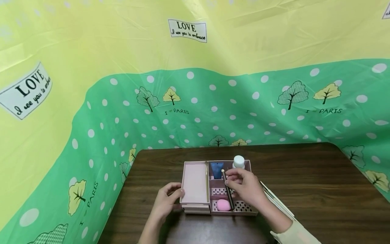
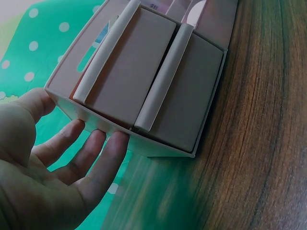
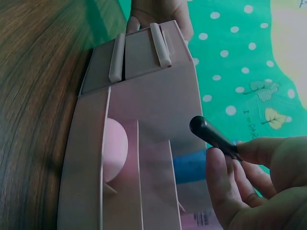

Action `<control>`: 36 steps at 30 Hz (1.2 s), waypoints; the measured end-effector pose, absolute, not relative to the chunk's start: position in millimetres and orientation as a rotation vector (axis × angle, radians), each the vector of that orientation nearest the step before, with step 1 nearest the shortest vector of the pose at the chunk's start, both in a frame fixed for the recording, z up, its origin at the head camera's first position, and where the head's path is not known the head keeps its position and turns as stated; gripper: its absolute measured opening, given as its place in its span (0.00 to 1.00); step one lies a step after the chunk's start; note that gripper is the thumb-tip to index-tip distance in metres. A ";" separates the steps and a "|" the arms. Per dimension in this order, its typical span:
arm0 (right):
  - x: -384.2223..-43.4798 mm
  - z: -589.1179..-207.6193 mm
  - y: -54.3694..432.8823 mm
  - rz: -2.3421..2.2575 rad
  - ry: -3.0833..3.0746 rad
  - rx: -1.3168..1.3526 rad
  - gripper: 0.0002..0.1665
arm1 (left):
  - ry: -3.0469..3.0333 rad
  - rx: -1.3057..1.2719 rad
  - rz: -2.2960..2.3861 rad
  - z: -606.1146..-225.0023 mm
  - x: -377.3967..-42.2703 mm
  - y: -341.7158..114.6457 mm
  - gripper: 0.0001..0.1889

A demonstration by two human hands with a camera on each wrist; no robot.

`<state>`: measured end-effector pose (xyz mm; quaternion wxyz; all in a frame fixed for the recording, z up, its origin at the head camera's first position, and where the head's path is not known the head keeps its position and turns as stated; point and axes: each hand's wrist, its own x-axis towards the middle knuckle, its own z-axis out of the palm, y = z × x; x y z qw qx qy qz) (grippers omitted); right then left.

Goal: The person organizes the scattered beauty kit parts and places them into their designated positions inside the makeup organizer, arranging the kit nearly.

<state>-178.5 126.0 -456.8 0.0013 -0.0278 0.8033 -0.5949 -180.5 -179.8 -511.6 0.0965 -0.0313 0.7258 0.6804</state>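
Observation:
A pale pink desktop organizer (image 1: 195, 183) has two drawers (image 2: 132, 62) on its left part and open compartments on the right. My left hand (image 1: 166, 200) rests its fingertips (image 2: 115, 143) along the organizer's left side, with the thumb at a corner. Above the compartments, my right hand (image 1: 245, 186) pinches a slim black pen-shaped stick (image 1: 228, 191) with a pale tip. Its rounded black end shows in the right wrist view. A pink makeup sponge (image 1: 223, 205) lies in the front compartment, and a blue tube (image 1: 217, 170) stands in a back one.
A white-capped bottle (image 1: 239, 161) stands in the back right compartment. One thin gold-coloured stick (image 1: 207, 183) lies in a slot beside the drawer part. Several thin pale sticks (image 1: 278, 203) lie on the dark wood table (image 1: 304, 179) to the right. A patterned cloth (image 1: 195, 101) surrounds the table.

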 end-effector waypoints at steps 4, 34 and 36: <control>-181.0 -456.8 118.6 -1.912 2.483 -0.106 0.16 | 2.155 -0.087 2.015 -511.3 -180.8 -179.8 0.20; -197.4 -456.9 63.7 -2.141 2.337 -0.009 0.10 | 2.156 -0.095 2.026 -512.9 -180.1 -177.7 0.20; -198.5 -456.6 61.3 -2.148 2.353 -0.007 0.10 | 2.156 -0.101 2.026 -513.2 -180.0 -177.5 0.20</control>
